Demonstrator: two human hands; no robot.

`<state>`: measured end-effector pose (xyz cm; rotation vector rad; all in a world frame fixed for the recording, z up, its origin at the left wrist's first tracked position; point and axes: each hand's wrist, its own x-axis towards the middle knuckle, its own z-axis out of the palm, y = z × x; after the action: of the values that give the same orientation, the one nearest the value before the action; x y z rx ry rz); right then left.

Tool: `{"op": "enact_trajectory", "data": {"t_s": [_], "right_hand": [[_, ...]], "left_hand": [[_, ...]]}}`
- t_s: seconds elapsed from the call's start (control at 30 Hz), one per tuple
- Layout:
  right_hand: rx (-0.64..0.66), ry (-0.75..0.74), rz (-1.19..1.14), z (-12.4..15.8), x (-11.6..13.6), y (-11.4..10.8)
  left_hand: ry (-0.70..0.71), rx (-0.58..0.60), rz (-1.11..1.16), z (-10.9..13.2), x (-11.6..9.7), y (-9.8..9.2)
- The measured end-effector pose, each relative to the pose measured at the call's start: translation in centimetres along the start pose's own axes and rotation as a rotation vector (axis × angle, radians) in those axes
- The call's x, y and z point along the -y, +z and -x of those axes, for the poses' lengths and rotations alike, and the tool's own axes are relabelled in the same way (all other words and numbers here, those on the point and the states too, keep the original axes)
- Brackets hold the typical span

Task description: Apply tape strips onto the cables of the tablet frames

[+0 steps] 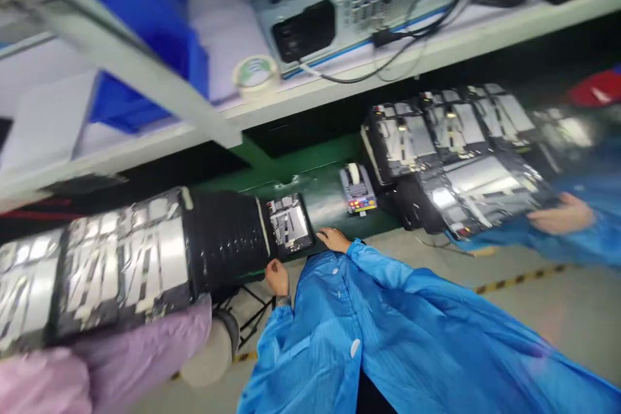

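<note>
My left hand point(277, 276) is at the lower corner of a small black-framed panel with silver foil strips point(290, 225), beside the end of a long black-and-silver stack point(126, 265). Its fingers are partly hidden, so any grip is unclear. My right hand point(334, 239) lies flat with its fingers at the panel's other lower corner, on the green bench top point(320, 204). A tape dispenser point(356, 189) stands just beyond it. Both my sleeves are blue.
Black trays with silver foil point(451, 155) fill the bench to the right, where a co-worker's hand point(557, 213) in a blue sleeve rests on them. A shelf above holds an electronic unit point(310, 19), a tape roll point(255, 74) and a blue bin point(155, 58).
</note>
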<state>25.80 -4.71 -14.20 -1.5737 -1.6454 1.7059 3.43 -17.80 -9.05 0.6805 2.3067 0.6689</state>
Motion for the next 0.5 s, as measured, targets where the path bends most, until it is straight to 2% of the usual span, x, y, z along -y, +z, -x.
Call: {"op": "enact_trajectory", "data": {"t_s": [0.07,0.1,0.17,0.27,0.33,0.43,0.5], "right_hand": [[-0.148,0.057,-0.121,2.4,-2.0,-2.6],[-0.248,0.088,-0.185,4.0,-3.2,-4.0],[-0.498,0.158,-0.310,8.0,-5.8,-6.9],[-0.925,0.264,-0.469,15.2,-9.6,-11.2],[-1.199,0.306,-0.536,19.7,-11.7,-14.4],[-1.589,0.267,-0.620,24.1,-13.7,-20.0],[-1.713,0.160,-0.663,25.0,-14.3,-24.4]], "left_hand": [[0.043,0.055,-0.034,-0.4,-0.4,0.3],[0.087,0.143,-0.021,-0.6,-1.1,0.9],[0.192,0.414,0.046,-1.0,-3.5,3.4],[0.301,0.835,0.139,0.0,-8.8,9.3],[0.334,1.027,0.160,1.8,-12.3,13.5],[0.306,1.191,0.186,5.2,-16.4,19.1],[0.220,1.195,0.183,7.3,-18.6,22.3]]}}
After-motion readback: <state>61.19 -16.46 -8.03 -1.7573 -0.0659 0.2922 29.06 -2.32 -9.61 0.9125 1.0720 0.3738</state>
